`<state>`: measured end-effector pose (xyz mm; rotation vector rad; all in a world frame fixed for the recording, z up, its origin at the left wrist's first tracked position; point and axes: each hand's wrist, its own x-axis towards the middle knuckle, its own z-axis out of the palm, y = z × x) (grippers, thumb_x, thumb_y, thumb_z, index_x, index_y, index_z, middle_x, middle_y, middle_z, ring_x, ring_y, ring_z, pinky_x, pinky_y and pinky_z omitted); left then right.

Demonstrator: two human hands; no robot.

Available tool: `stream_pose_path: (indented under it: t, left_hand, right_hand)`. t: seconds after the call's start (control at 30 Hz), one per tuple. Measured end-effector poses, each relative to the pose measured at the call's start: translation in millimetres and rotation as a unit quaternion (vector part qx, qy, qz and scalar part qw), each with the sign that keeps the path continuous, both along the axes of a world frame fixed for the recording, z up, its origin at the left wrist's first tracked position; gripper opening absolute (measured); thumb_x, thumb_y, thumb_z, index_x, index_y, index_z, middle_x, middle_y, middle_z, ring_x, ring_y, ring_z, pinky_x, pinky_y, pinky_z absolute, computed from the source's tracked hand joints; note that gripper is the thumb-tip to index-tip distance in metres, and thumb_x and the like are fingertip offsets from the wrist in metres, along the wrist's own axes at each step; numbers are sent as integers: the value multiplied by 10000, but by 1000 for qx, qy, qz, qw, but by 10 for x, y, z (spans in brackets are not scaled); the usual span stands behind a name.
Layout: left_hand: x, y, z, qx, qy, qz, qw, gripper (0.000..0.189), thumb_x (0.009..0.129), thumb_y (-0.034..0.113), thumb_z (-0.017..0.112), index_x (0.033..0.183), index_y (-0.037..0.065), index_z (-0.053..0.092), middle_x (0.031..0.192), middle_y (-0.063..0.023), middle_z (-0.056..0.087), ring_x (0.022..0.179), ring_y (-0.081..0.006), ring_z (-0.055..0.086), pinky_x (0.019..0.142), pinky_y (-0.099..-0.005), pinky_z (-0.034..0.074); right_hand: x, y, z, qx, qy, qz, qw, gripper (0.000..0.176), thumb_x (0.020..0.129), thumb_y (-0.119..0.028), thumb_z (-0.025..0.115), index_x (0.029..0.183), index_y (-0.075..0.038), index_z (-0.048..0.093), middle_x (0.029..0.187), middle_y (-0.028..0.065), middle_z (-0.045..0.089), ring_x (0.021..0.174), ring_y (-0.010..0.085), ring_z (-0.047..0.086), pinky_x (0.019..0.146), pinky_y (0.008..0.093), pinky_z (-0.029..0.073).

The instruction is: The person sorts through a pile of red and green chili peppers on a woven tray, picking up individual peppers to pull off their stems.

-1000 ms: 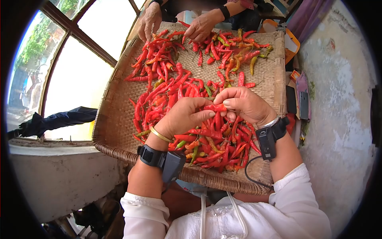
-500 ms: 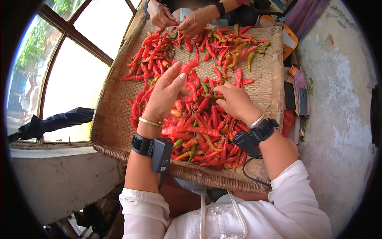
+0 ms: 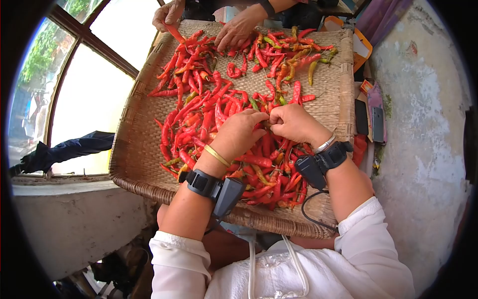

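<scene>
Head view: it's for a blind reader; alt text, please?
A person's bare left hand and right hand are close together over slender, mostly red chili peppers in a shallow tan woven basket; opposite, a co-worker's hand holds a long red pepper.

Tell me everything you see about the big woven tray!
The tray looks woven from tan strips, perhaps bamboo, with raised sides and a thick, rope-like near rim. It lies open side up between window and wall. Chillies, mostly red, some green or orange, touch it in heaps; bare weave shows along its right side. What supports it is hidden.
</scene>
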<state>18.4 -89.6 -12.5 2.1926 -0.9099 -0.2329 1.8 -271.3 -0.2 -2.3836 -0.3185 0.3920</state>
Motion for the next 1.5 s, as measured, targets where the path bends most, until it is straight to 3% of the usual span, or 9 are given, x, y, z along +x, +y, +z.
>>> stream_pose_path:
  t: [0.27, 0.4, 0.5, 0.7, 0.77, 0.9, 1.03, 1.2, 1.5]
  left_hand:
    - [122, 201, 333, 4, 127, 34, 991, 124, 814, 113, 596, 844, -2, 631, 616, 2, 551, 556, -43, 486, 497, -222, 413]
    - [176, 295, 457, -41, 226, 92, 969, 182, 826, 177, 604, 803, -2, 637, 590, 9, 547, 539, -51, 496, 484, -227, 411]
    - [146, 253, 562, -83, 342, 83, 932, 191, 834, 183, 595, 791, 1, 633, 584, 4, 548, 519, -58, 487, 473, -228, 400]
    - [236, 303, 496, -46, 258, 202, 944, 206, 854, 169, 564, 771, -9, 626, 572, 9, 539, 506, -55, 481, 476, -227, 400]
    - [271, 357, 453, -20, 250, 202, 947, 197, 857, 153, 556, 807, -22, 630, 580, 6, 548, 509, -53, 483, 482, -216, 403]
    - [282, 255, 345, -247, 189, 259, 914, 374, 835, 113, 580, 1172, -30, 501, 827, -47, 620, 592, -50, 497, 532, -199, 434]
    - [243, 203, 305, -260, 60, 204, 942, 441, 844, 124, 591, 1249, 22, 450, 977, -50, 612, 650, -29, 516, 583, -171, 442]
    - [32, 64, 291, -157, 249, 46, 954, 315, 847, 152, 597, 1125, 12, 549, 773, 43, 572, 599, -5, 470, 539, -169, 420]
    - [169, 200, 399, -47, 349, 112, 929, 197, 866, 192, 568, 743, 43, 608, 601, 44, 558, 474, -15, 445, 434, -156, 354]
  right_hand:
    - [42, -103, 139, 166, 123, -31, 978, 250, 776, -172, 635, 952, -3, 582, 741, 33, 586, 593, 87, 523, 560, 259, 436]
    - [-17, 14, 58, 62, 47, 29, 997, 318, 728, -275, 638, 950, -48, 619, 818, 130, 629, 798, 260, 601, 719, 349, 461]
    - [-54, 91, 138, 60, 90, 44, 993, 336, 722, -272, 635, 978, -56, 608, 810, 136, 625, 792, 264, 602, 730, 352, 463]
    - [-79, 140, -67, -15, -14, 61, 998, 278, 739, -226, 635, 966, -72, 591, 702, 97, 602, 665, 229, 593, 627, 351, 454]
    - [-105, 186, -101, -19, -56, 54, 997, 268, 739, -241, 635, 944, -74, 592, 711, 105, 604, 681, 256, 597, 633, 368, 458]
    - [-132, 211, -71, -116, -63, 79, 988, 282, 726, -311, 651, 892, -85, 615, 736, 123, 612, 718, 307, 590, 658, 414, 463]
    - [-75, 108, -35, 15, -95, 22, 995, 239, 746, -286, 633, 858, -76, 646, 751, 132, 626, 760, 291, 604, 672, 400, 472]
    - [23, 44, 113, 351, 99, -138, 921, 199, 828, -209, 573, 755, -31, 623, 627, 11, 583, 522, 64, 519, 473, 211, 409]
    - [44, -2, 60, 528, 134, -236, 805, 261, 874, -302, 536, 920, -45, 539, 611, -8, 547, 502, 28, 488, 438, 149, 373]
